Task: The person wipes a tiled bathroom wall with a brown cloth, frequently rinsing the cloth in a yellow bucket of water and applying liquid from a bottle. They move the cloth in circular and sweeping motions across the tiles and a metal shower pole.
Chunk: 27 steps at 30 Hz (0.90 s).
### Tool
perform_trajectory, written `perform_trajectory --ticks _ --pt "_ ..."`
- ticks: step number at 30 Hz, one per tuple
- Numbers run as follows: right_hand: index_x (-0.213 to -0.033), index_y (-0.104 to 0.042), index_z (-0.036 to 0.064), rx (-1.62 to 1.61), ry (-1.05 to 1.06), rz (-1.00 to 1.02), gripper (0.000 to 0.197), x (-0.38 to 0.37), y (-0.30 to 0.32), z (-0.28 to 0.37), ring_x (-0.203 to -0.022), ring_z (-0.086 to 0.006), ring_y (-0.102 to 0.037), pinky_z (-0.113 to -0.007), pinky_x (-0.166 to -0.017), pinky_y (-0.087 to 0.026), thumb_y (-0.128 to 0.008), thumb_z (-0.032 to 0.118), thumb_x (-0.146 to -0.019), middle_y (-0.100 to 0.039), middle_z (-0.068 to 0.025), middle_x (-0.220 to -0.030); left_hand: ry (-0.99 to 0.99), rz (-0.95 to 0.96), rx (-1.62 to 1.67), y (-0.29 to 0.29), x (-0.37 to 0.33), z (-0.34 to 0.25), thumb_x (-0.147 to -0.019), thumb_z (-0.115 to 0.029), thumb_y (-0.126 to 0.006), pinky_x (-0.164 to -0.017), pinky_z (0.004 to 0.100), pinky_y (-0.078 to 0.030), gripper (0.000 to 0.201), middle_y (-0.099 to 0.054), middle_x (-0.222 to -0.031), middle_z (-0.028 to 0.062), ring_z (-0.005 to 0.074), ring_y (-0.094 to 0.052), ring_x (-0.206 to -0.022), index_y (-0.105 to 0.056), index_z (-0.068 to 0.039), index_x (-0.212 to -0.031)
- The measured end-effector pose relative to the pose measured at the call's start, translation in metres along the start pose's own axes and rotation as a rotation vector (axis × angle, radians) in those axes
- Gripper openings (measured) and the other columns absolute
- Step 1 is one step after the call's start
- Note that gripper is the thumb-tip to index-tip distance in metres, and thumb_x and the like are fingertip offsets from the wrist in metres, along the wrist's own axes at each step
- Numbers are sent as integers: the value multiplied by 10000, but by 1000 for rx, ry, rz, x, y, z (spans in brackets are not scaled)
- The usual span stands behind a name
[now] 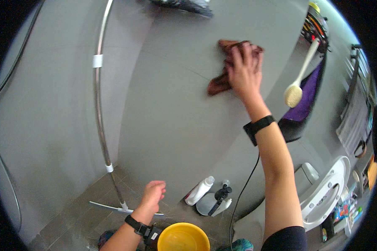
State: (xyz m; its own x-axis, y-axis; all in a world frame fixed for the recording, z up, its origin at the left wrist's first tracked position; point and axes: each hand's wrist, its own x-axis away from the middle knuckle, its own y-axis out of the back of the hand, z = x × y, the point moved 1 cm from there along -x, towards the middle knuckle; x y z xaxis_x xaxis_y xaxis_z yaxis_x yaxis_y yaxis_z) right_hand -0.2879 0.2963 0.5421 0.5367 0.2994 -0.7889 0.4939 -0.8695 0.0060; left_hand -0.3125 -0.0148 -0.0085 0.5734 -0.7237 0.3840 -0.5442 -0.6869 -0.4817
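Wall point(176, 117): grey, seamed; directly beyond the fingers of your right hand point(245, 73).
Toilet point(321, 206): white, seat raised; well below and right of your right fingers.
Squeegee point(99, 113): long metal pole, white collars; left of your left hand point(153, 193), blade low, below those fingers.
Basin point(182, 239): yellow, round; below and right of your left fingers.
Brush point(294, 95): cream, long-handled; right of your right fingers, apart from them.
Cloth point(218, 85): brown, crumpled; under your right fingers, against the wall.
Bottle point(200, 190): white; right of your left fingers.
Right fingers: slightly spread, laid over the cloth, pressing it.
Left fingers: loosely bent, partway open, nothing seen in them.
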Motion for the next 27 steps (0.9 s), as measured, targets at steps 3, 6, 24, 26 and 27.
perform_trajectory --ticks 3,6,24,26,27 --pt "-1901 -629 70 155 -252 -143 969 -22 19 -117 -1819 -635 -516 -750 -1553 -357 -956 561 -1131 -504 -373 -1971 32 44 9 -17 8 6 -1216 -202 -897 -876 403 -672 300 -865 -1295 43 197 -835 -1122 -872 -90 -1493" --pt "-1964 -449 -24 -36 -529 -109 1117 -17 11 -163 -1716 -732 -570 -752 -1425 -549 -953 568 -1161 -529 -494 -1836 59 29 -21 -24 10 15 -1216 -185 -891 -872 415 -675 305 -866 -1305 53 213 -842 -1112 -863 -87 -1503" --pt "-1717 -446 -112 -699 -906 -18 748 336 16 53 -1475 -725 -612 -721 -1316 -556 -905 78 -1158 -533 -468 -1642 -22 29 -53 -21 65 -20 -1202 -199 -921 -943 427 -676 241 -894 -1336 35 238 -863 -1184 -875 -98 -1417" --pt "-1709 -443 -129 -746 -915 96 744 389 35 100 -1501 -726 -603 -717 -1337 -549 -892 48 -1144 -514 -485 -1676 -36 4 -55 -11 73 -27 -1200 -199 -928 -941 423 -674 253 -890 -1348 34 238 -859 -1198 -873 -97 -1425" --pt "-1721 -433 -132 -765 -910 159 759 421 41 115 -1513 -731 -600 -717 -1345 -549 -889 46 -1141 -507 -490 -1686 -39 9 -51 -12 75 -29 -1200 -200 -930 -941 422 -673 258 -889 -1353 33 238 -857 -1203 -872 -97 -1429"
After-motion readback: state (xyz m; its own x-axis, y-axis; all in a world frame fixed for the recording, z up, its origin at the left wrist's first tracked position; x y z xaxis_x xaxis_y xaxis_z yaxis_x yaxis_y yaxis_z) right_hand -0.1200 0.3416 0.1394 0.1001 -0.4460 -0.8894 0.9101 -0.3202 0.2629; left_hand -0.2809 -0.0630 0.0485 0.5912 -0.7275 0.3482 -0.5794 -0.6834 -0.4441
